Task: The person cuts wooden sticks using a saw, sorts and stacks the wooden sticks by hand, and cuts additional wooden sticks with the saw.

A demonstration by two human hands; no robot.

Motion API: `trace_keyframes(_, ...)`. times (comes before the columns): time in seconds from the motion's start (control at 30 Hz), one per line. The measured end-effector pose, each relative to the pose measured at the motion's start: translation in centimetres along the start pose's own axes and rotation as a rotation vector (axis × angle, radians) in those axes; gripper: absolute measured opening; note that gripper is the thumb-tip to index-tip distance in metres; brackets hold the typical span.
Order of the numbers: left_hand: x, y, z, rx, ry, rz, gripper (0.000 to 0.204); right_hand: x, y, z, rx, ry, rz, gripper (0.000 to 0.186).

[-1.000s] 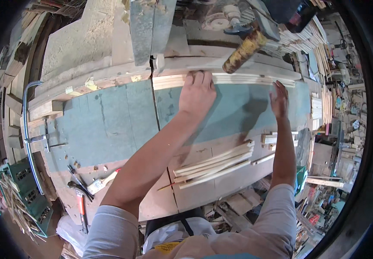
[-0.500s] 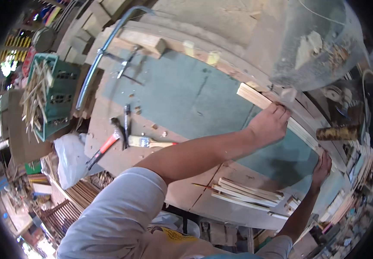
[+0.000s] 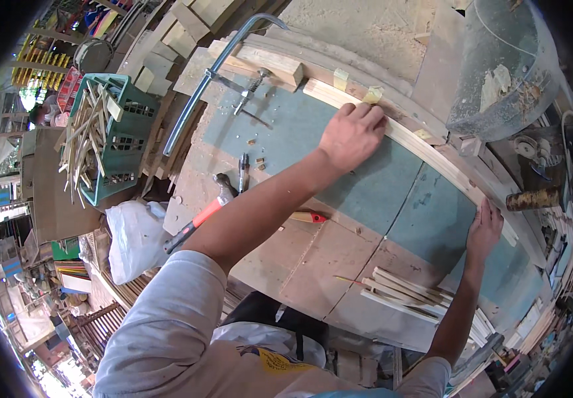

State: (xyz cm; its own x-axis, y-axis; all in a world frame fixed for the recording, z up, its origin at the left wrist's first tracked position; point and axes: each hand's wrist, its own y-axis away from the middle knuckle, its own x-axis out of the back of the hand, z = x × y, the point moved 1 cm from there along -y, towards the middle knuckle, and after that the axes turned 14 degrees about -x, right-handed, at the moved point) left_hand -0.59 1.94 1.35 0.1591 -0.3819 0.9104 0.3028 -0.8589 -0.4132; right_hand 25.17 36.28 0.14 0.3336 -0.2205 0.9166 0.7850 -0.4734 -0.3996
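A long, pale wooden strip point(image 3: 323, 93) lies along the far side of the worktable, beside a raised wooden edge board. It may be more than one strip; I cannot tell. My left hand point(image 3: 354, 134) grips it from above near its left part, fingers curled over it. Farther right, my right hand point(image 3: 485, 229) holds the strip near its other end, fingers bent over the edge. The strip's left end lies close to a wooden block point(image 3: 286, 69), which a bar clamp point(image 3: 216, 66) stands beside.
A hammer point(image 3: 200, 219) with a red and black handle lies left, near a brush partly hidden by my left arm. Several thin strips point(image 3: 402, 295) rest at the near right. A clear container point(image 3: 499, 73) holds wood scraps; a green crate point(image 3: 124, 142) holds sticks.
The wooden strip has slid left along the edge board, its left end now close to the block. My left hand has moved left with it. The whole view has shifted somewhat.
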Motion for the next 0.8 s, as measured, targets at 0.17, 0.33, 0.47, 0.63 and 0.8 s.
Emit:
trace_keyframes(0.17,0.6,1.3,-1.1,0.045,-0.025,-0.006,0.029,-0.2,0.4,-3.4,-0.077,-0.029,-0.047,0.031)
trace_keyframes(0.33,0.1,0.9,-0.5,0.071,0.006,0.062,0.027,0.6,-0.1,-0.9,-0.156,-0.235,-0.05,0.028)
trace_keyframes(0.47,-0.1,1.1,-1.3,0.059,0.055,0.1,0.03,-2.4,0.9,8.4,-0.549,-0.134,0.155,0.033)
trace_keyframes(0.63,0.0,0.3,-0.3,0.021,0.078,0.181,0.033,-2.2,1.7,18.2,-0.997,0.015,0.084,0.034)
trace_keyframes(0.8,-0.4,0.6,-0.6,0.048,0.029,0.215,0.029,-0.5,0.3,15.6,-1.12,-0.145,-0.086,0.035)
